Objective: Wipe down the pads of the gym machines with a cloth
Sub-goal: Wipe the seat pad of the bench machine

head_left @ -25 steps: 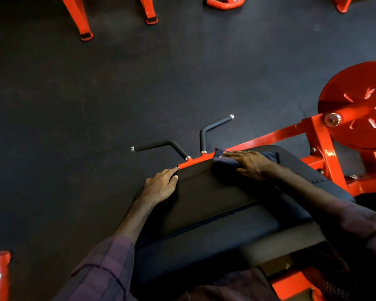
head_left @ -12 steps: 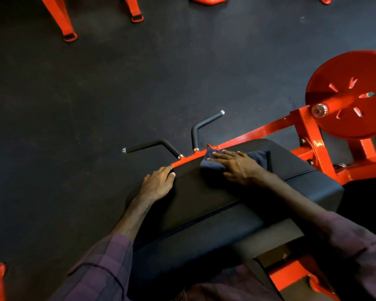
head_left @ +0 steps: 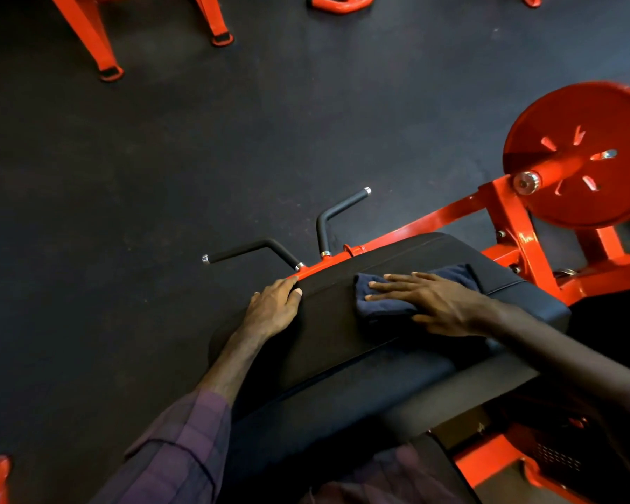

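On top of the black padded vinyl bench pad (head_left: 342,321) of the orange steel gym machine, my right hand (head_left: 430,303) lies flat with its fingers stretched out towards the left, pressing down on a folded dark navy cloth (head_left: 382,303). That cloth sits on the pad's upper face, towards its far right part, with a strip of it showing past my knuckles on the far side. My left hand (head_left: 273,307) rests at the pad's far left corner, fingers loosely bent over the edge where the pad meets the orange frame bar (head_left: 317,267), thumb lying on the pad surface; it grips nothing that I can make out. My two hands are apart, with bare black pad between them. Just beyond the frame bar, two bent black foam-covered handles (head_left: 251,251) with silver end caps stick out over the dark rubber floor (head_left: 197,158). To the right, an orange round weight plate (head_left: 590,154) hangs on a horn with a silver tip. At the far left stand orange legs of another machine (head_left: 95,41). Both my forearms come out of purple plaid sleeves (head_left: 182,441).
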